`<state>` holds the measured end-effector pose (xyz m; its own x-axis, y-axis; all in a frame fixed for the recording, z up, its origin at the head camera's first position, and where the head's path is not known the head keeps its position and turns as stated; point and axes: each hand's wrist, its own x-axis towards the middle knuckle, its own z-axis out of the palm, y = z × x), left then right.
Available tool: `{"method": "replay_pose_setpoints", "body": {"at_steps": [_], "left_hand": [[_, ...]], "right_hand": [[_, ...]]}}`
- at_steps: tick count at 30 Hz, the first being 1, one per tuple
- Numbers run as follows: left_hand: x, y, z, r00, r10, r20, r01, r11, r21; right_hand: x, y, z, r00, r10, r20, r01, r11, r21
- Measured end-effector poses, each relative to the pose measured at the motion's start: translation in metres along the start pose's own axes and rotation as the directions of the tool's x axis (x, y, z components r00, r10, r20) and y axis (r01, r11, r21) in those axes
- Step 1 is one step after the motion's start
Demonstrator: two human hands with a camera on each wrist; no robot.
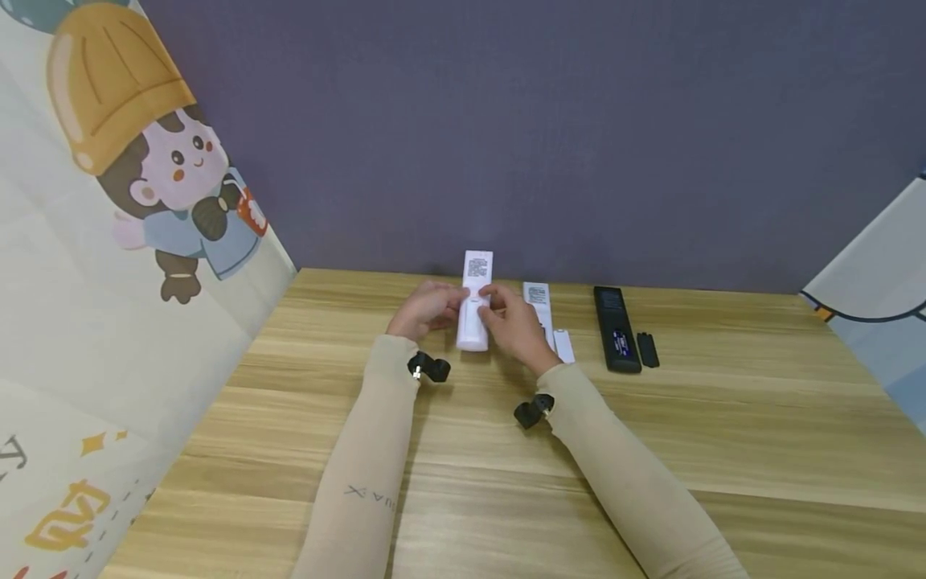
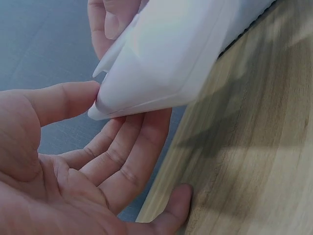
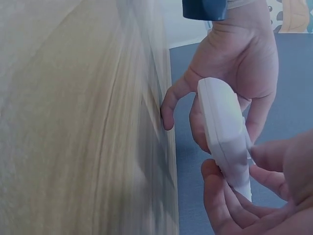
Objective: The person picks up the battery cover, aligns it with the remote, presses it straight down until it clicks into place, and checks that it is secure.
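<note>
A white remote control [image 1: 473, 330] is raised off the table with its labelled back upward. Its battery cover [image 2: 113, 55] stands tilted away from the body, leaving a narrow gap. From the left side, my left hand [image 1: 429, 310] grips the remote, thumb on the back edge and fingers beneath. My right hand [image 1: 517, 326] holds the other side, its thumb against the lifted cover and several fingers under the body. Whether batteries are inside is hidden. Near the right hand lies a second white remote [image 1: 537, 296], partly covered by that hand, next to a loose white battery cover [image 1: 563, 346].
Farther right on the wooden table [image 1: 463, 482] lies a black remote control [image 1: 611, 310], its battery compartment uncovered. Beside it is a black battery cover [image 1: 648, 350]. A dark panel [image 1: 535, 145] rises behind the table, and a printed cartoon sheet [image 1: 79, 297] stands at the left.
</note>
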<state>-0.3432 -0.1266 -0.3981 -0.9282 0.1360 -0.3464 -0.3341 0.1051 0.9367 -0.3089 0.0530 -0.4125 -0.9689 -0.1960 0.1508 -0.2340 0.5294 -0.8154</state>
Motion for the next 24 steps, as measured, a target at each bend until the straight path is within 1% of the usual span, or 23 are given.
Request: {"method": "replay_pose_setpoints", "body": {"at_steps": [3,6,11,14,24], "left_hand": [[-0.007,-0.004,-0.003,1.0,0.003,0.019,-0.003,1.0,0.009],[-0.012,-0.009,-0.006,0.998,0.016,0.058,-0.016,1.0,0.005],[-0.02,-0.016,-0.013,0.988,0.037,0.149,-0.034,0.999,-0.021],[-0.025,-0.018,-0.017,0.981,0.042,0.187,-0.037,0.999,-0.031],[-0.037,-0.027,-0.027,0.969,0.038,0.245,-0.04,0.999,0.004]], "right_hand": [[-0.01,-0.003,0.005,0.999,0.025,-0.02,-0.025,0.999,0.023],[-0.019,-0.006,0.011,0.998,0.053,-0.044,-0.051,0.997,0.059],[-0.032,-0.009,0.022,0.992,0.097,-0.076,-0.089,0.99,0.11],[-0.037,-0.011,0.027,0.989,0.114,-0.093,-0.102,0.986,0.129],[-0.055,-0.016,0.045,0.977,0.16,-0.138,-0.138,0.978,0.156]]}}
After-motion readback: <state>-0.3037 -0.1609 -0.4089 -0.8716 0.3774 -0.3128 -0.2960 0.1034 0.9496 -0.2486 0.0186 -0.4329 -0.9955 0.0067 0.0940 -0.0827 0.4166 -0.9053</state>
